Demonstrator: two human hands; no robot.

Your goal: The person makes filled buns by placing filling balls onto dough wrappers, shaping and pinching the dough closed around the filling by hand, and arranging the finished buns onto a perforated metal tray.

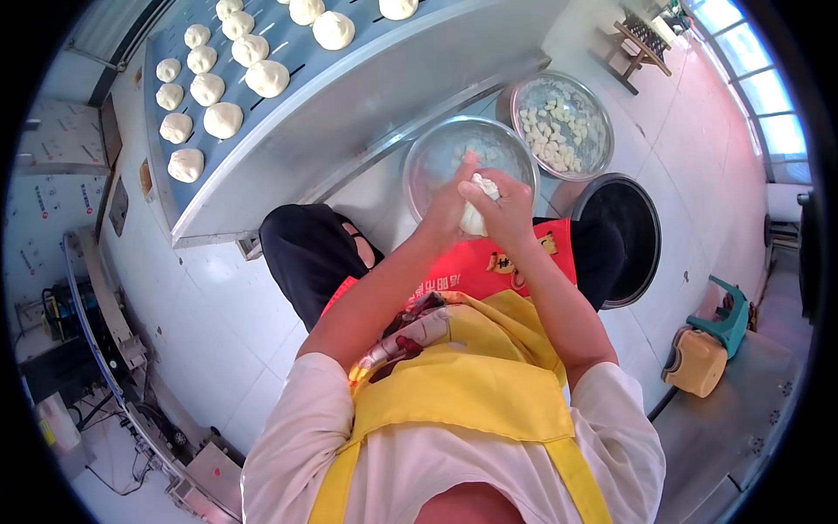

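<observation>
Both of my hands are closed around a pale, pleated dough bun (pixel 472 222), held above my lap. My left hand (pixel 443 208) grips its left side and my right hand (pixel 511 212) its right side, with the thumb across the top. Fingers hide much of the bun. Just beyond my hands stands a round metal basin (pixel 426 150) with some pale bits inside. Behind it to the right, a second metal basin (pixel 603 129) contains many small white dough pieces (pixel 554 138).
Rows of shaped buns (pixel 267 79) rest on a blue slotted surface (pixel 305 48) at upper left; its metal side (pixel 367 113) runs close to my left knee. A black tub (pixel 621 236) sits by my right knee. A teal stool (pixel 731 316) and an orange-tan case (pixel 696 362) are at right.
</observation>
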